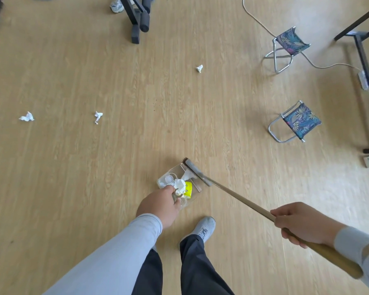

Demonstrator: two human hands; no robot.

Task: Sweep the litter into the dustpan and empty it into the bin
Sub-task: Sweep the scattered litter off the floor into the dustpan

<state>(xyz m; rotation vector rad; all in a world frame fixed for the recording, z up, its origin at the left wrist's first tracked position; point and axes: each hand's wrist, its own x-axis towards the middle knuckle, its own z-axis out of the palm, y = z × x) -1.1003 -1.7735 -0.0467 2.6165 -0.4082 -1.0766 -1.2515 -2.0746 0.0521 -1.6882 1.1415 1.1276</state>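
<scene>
Presently we logged: one clear dustpan point(180, 184), mouth to the wooden floor point(136, 103), our left hand point(160, 204) curled round its handle; contents, a yellow carton point(188, 189), crumpled white paper and a clear plastic cup. One broom point(197, 172), wooden shaft clasped in our right hand point(303, 223), brush head lying along the pan's open edge. Litter outstanding, three paper wads: one far left point(26, 117), one left of centre point(98, 116), one ahead point(199, 68), all well apart from the pan. Bin: not in view. Method, as we judged it: keep the pan lip flat against the boards, draw each wad in with short low strokes, and carry the pan level so the load did not spill.
</scene>
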